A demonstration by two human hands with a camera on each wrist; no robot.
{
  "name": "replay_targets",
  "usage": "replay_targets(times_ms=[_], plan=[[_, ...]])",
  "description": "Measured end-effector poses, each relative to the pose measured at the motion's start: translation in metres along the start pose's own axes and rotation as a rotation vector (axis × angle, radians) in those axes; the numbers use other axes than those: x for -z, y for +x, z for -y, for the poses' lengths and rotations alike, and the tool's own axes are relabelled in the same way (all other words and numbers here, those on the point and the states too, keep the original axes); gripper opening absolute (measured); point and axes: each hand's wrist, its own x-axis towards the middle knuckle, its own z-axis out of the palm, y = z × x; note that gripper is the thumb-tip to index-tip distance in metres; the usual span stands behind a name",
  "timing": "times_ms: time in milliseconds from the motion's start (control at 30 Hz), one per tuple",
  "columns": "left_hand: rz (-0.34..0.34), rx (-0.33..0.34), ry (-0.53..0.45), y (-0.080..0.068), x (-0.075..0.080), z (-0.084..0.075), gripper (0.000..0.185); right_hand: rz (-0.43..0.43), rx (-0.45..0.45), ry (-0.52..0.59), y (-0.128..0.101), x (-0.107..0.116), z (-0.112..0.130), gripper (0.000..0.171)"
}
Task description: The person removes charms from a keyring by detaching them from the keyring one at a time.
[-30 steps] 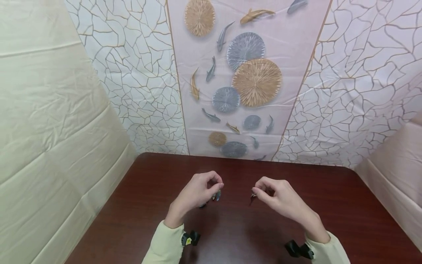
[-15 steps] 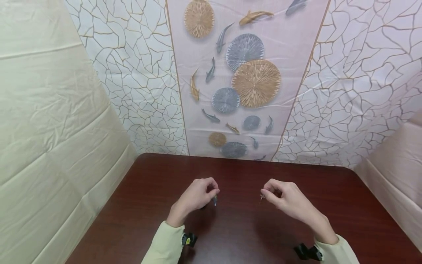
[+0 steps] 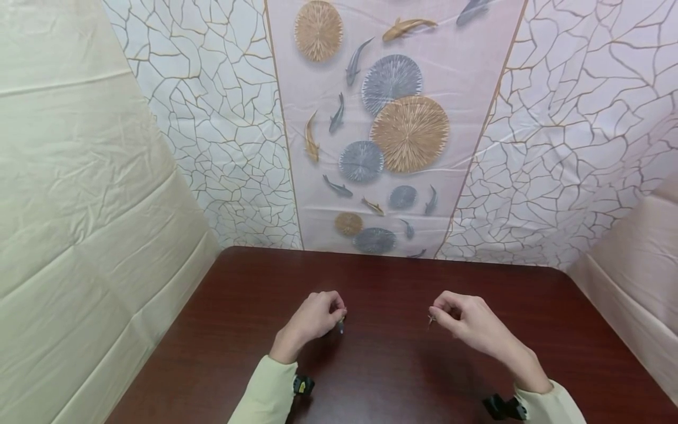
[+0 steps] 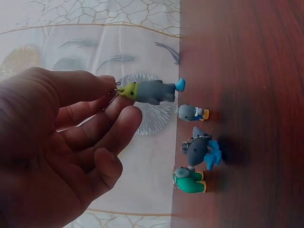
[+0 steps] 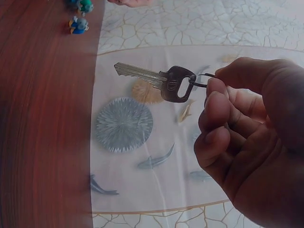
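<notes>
In the left wrist view, my left hand (image 4: 80, 133) pinches a small keychain figurine (image 4: 154, 91) by the metal ring at its yellow-green top. Its body is grey, with a blue tip at the other end. My right hand (image 5: 251, 114) pinches a key (image 5: 176, 84) by its split ring (image 5: 199, 80); the key has a dark head and a silver blade. Both things hang in the air above the table. In the head view, the left hand (image 3: 312, 321) and the right hand (image 3: 477, 324) are well apart, and the held things look tiny.
Beyond the held figurine stand more keychain figurines: a small grey-and-blue one (image 4: 192, 113), a dark grey one with blue feet (image 4: 202, 149) and a green one (image 4: 189, 180). The dark red table (image 3: 381, 377) ends at a patterned cloth (image 3: 371, 118).
My hands have drawn further apart, the right one moving right and nearer, the left one slightly left and lower. Each hand still holds its thing.
</notes>
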Motion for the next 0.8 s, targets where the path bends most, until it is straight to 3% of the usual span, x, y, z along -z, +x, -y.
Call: replay_targets(times_ms=[267, 400, 633, 800], plan=[[0.016, 0.040, 0.005, -0.003, -0.004, 0.005, 0.010, 0.018, -0.029, -0.003, -0.004, 0.002, -0.003, 0.011], [0.056, 0.063, -0.002, -0.006, -0.005, 0.006, 0.009, 0.020, -0.030, -0.006, -0.005, 0.003, -0.005, 0.010], [0.122, 0.030, 0.010, -0.010, -0.007, 0.008, 0.007, 0.012, -0.018, -0.004, -0.006, 0.003, -0.006, 0.010], [0.148, 0.047, -0.010, -0.014, -0.009, 0.010, 0.007, 0.010, -0.014, -0.008, -0.005, 0.003, -0.006, 0.010]])
